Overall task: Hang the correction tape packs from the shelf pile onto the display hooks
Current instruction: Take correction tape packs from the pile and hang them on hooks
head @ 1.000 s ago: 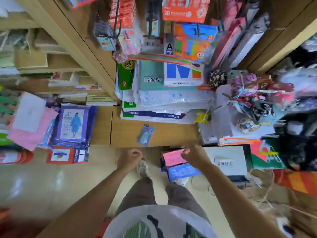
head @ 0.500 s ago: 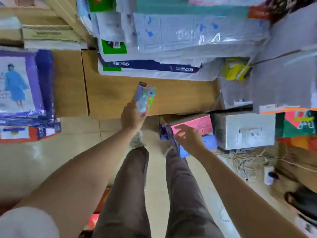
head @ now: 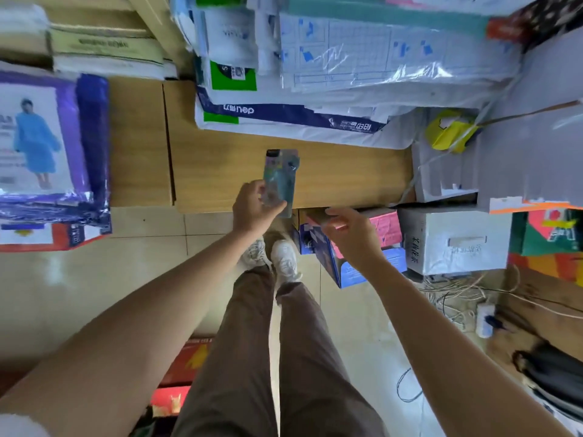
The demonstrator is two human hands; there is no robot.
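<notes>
A correction tape pack (head: 280, 178), a bluish blister card with a dark top edge, stands upright over the front of the wooden shelf (head: 340, 171). My left hand (head: 254, 208) grips its lower end with thumb and fingers. My right hand (head: 350, 231) hovers just right of it below the shelf edge, fingers spread and holding nothing. No display hooks show in this view.
Paper reams and plastic-wrapped sheets (head: 315, 89) pile at the shelf's back. A purple raincoat pack (head: 50, 137) lies at left. Pink and blue boxes (head: 362, 247) and a grey box (head: 451, 241) sit under the shelf, with cables (head: 457, 294) on the floor at right.
The view has tilted down from the hook display to the shelf. My left hand took the pack off the shelf and has turned it upright; my right hand left the pink box and rose.
</notes>
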